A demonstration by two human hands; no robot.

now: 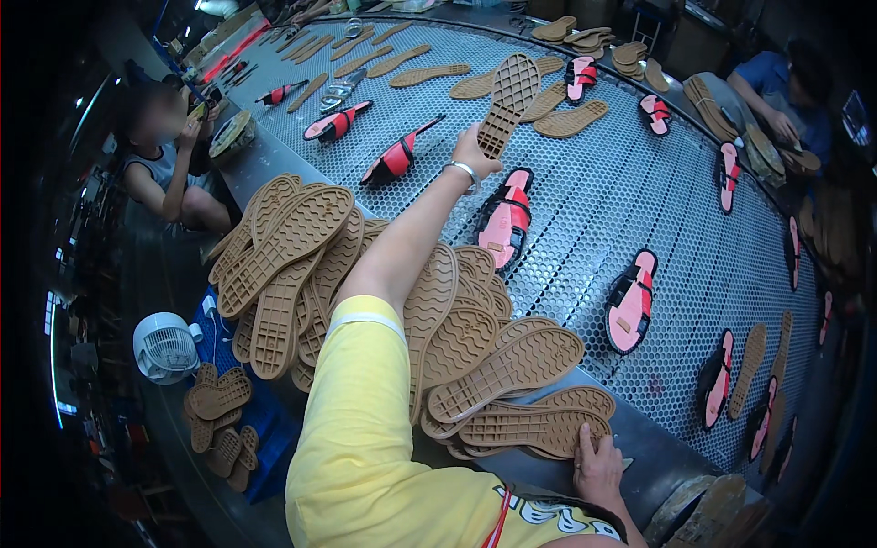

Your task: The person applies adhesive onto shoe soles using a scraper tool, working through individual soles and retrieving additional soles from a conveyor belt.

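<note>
My left hand reaches far out over the perforated metal conveyor. It grips a brown shoe sole by one end, its ridged, gridded underside facing me. At the near edge, my right hand has a digit lying on the end of a brown sole at the top of a low stack; its other fingers are partly hidden. Between my arms and left of them, more brown soles are heaped on the metal edge. Nearest below the left hand lies a pink and black sandal with red straps.
More sandals and loose soles are spread over the conveyor. A person sits at the left, another person works at the far right. A white fan and a blue crate stand left of the heap.
</note>
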